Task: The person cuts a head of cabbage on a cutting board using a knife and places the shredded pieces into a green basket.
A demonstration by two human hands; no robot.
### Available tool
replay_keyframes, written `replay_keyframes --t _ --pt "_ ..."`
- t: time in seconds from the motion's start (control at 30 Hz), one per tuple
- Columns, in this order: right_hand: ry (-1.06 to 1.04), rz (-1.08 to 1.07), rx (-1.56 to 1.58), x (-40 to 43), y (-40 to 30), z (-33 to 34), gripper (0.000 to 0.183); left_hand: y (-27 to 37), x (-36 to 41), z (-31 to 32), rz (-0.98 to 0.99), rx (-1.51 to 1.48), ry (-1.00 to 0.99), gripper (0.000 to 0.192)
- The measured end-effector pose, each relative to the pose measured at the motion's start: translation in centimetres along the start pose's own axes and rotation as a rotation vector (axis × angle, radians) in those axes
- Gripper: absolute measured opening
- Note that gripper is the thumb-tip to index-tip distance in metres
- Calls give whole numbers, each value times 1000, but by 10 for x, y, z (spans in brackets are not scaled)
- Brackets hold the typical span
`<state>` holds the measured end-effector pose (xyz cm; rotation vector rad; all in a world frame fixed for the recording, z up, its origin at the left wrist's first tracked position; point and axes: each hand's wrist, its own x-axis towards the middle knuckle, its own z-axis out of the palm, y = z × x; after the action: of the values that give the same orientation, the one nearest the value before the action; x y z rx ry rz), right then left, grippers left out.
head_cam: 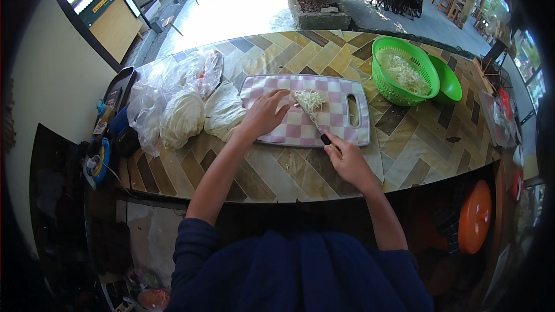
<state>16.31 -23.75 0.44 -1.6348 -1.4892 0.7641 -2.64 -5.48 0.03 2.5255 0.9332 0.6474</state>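
Observation:
My right hand (347,160) grips the handle of a knife (326,139), whose blade reaches up and left over the checkered cutting board (277,134). A small heap of shredded cabbage (311,99) lies along the blade. My left hand (265,112) is over the board just left of the heap, fingers apart, nothing in it. Beside the board's left edge rests a piece of cabbage (223,110), and farther left a larger cabbage (182,119) sits against clear plastic bags (147,104). At the right, a green plastic colander (381,82) holds more shredded cabbage.
Under the colander's right side is a green bowl (451,82). The table (412,138) has a herringbone-patterned cover. A black tray (123,80) with small items stands at the left edge; plastic packets (503,117) lie at the right edge. An orange round lid (475,216) is below, right.

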Motion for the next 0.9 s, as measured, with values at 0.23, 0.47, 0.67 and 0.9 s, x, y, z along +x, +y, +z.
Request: replay_keyframes --t 0.23,0.47,0.67,0.9 --pt "-60 50 32 2 3 7 40 10 -16 -5 12 56 -77 47" --pt "10 -66 -60 4 -10 12 43 9 -30 -26 -37 50 -17 40" --pt "24 -157 -354 15 -15 32 49 -21 -52 -69 -232 31 131 31" --pt "75 -144 -601 26 -19 50 51 -50 -75 -73 -238 38 16 48"
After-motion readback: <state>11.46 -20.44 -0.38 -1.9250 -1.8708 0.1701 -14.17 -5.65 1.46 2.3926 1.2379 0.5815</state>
